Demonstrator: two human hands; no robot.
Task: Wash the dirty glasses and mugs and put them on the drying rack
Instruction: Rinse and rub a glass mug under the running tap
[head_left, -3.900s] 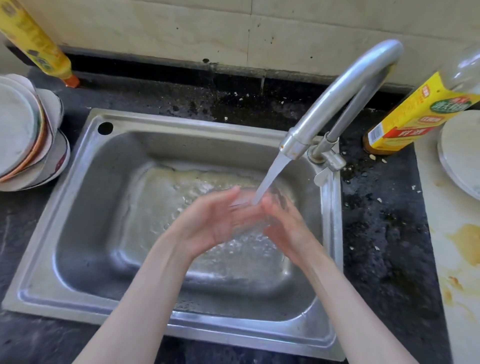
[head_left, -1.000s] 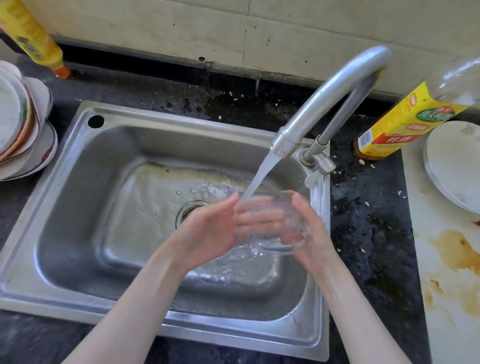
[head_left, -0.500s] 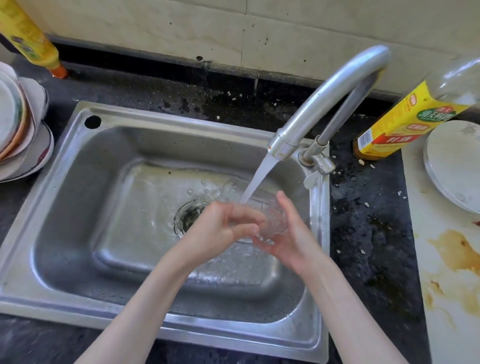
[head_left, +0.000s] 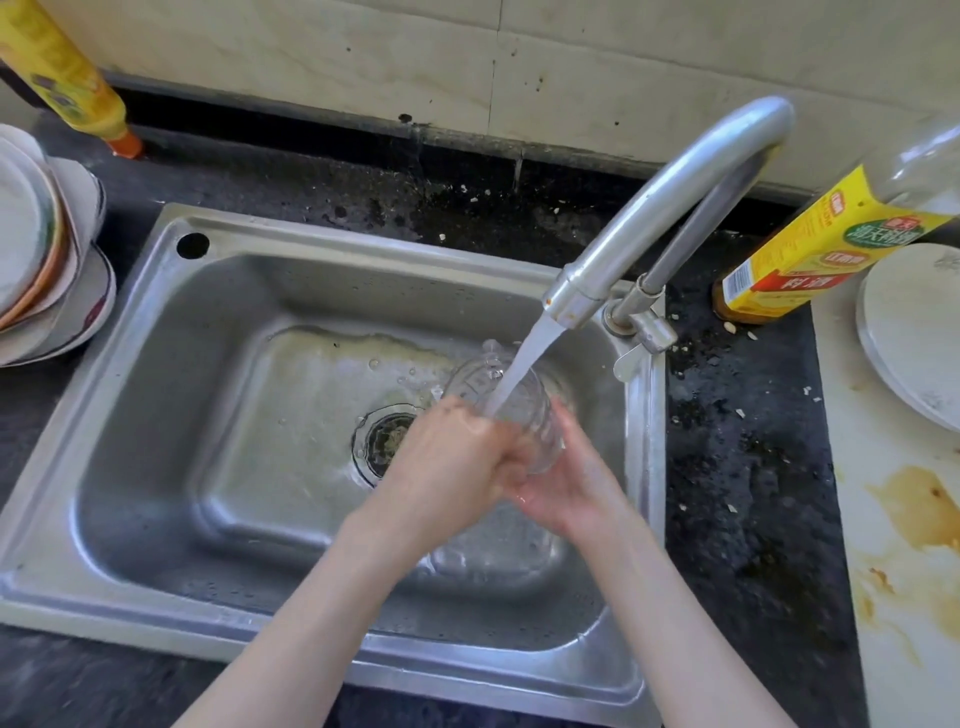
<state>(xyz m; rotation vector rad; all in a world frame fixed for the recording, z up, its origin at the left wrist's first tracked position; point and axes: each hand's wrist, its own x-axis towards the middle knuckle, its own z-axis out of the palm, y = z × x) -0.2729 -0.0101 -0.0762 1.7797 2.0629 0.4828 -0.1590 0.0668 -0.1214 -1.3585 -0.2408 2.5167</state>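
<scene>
Left hand (head_left: 447, 457): forearm enters from the lower edge and angles up and right over the sink; knuckles up, fingers curled round the near end of a clear glass (head_left: 511, 410). Right hand (head_left: 566, 488): forearm enters from lower right and angles up and left; palm turned up and leftward, cupped beneath and against the glass on its right side, thumb raised along the glass wall. Whether its fingers curl round the glass cannot be told; they lie under the left hand. Glass held above the sink basin, tilted, mouth pointing away and slightly up, just right of the drain (head_left: 384, 441). Water stream (head_left: 530, 358) from the tap (head_left: 670, 197) falls into the glass mouth. Sink (head_left: 156, 519): stainless steel, wet, set into a dark speckled table (head_left: 748, 493). Left of the sink, stacked plates (head_left: 47, 270). Right of the tap base, a yellow-labelled bottle (head_left: 810, 244) stands on the table; beyond it a white plate (head_left: 914, 332) on a pale stained surface. Far left, by the tiled wall, a yellow bottle with orange cap (head_left: 67, 83).
</scene>
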